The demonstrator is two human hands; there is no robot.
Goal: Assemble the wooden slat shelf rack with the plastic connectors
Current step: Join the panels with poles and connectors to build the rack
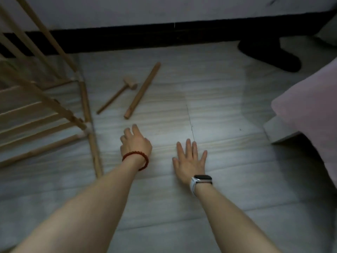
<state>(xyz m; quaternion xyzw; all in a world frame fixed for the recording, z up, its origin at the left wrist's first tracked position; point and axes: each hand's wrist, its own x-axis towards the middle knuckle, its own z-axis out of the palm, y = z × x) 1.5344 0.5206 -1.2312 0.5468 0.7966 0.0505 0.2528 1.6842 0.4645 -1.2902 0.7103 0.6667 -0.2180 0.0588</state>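
Both hands, left (135,143) and right (190,161), hover empty near dowel (142,91).

Bare floor (209,110) between rack (45,114) and cushion (310,110).

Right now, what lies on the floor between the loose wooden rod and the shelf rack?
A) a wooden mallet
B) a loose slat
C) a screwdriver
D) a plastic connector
A: a wooden mallet lies on the floor left of the loose rod, toward the shelf rack; neither hand touches it.

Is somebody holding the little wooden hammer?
No, the hammer lies on the floor and both hands, left and right, hold nothing.
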